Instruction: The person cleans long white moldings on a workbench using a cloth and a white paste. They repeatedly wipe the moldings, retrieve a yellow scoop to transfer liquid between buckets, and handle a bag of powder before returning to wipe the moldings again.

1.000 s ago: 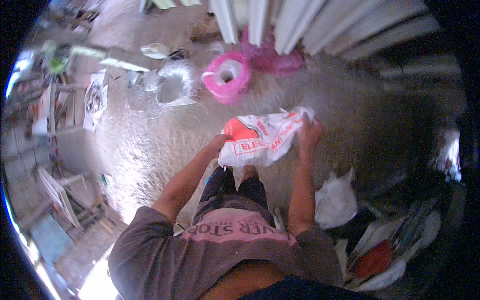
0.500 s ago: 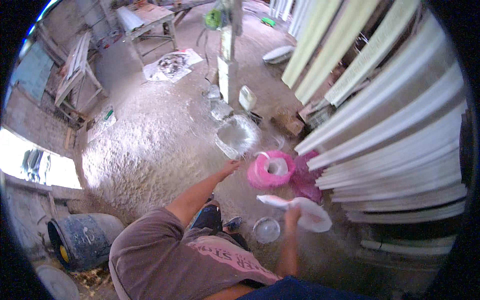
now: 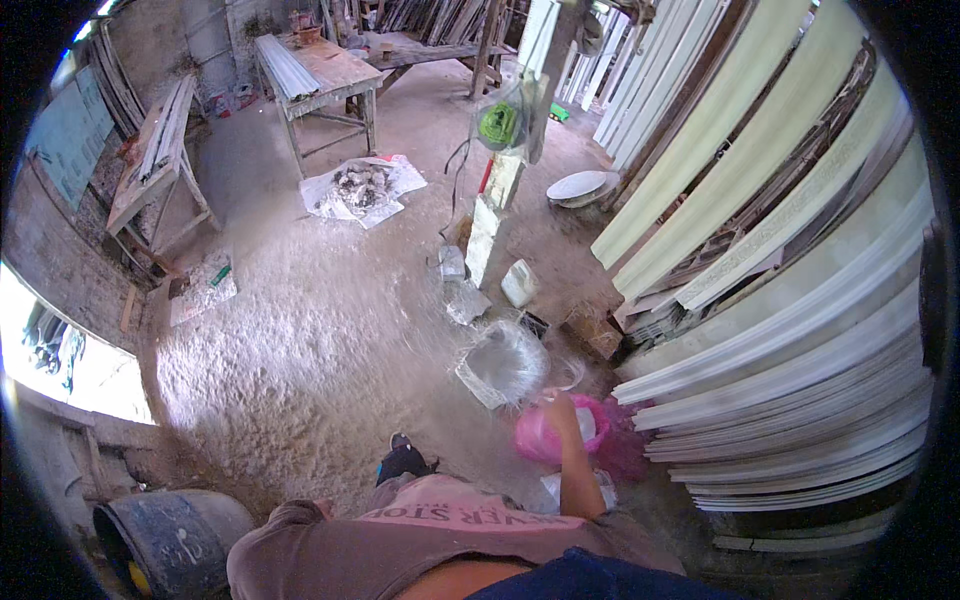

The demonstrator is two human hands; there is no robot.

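My right hand [image 3: 562,412] reaches over the rim of a round pink bag [image 3: 535,438] with a white opening. Its fingers look curled at that rim, and what they hold, if anything, is too small to make out. Just beyond lies a bundle of fine white fibre strands [image 3: 508,362] in a pale wrapping, with loose strands trailing toward the hand. Under my right forearm a crumpled white plastic piece [image 3: 606,490] partly shows. Of my left hand [image 3: 325,508] only a sliver appears past the sleeve at my side; its fingers are hidden.
Long white mouldings [image 3: 790,430] lean along the right side. Ahead stand a white post [image 3: 488,235], a white jug [image 3: 519,284] and a brown block [image 3: 592,332]. A dark barrel [image 3: 185,540] lies at lower left. Farther off are work tables [image 3: 320,65] and a rubble-covered sheet [image 3: 362,190].
My right hand has left the white plastic piece and moved forward to the pink bag. My left arm has drawn back to my side. The view has shifted, showing more of the room ahead.
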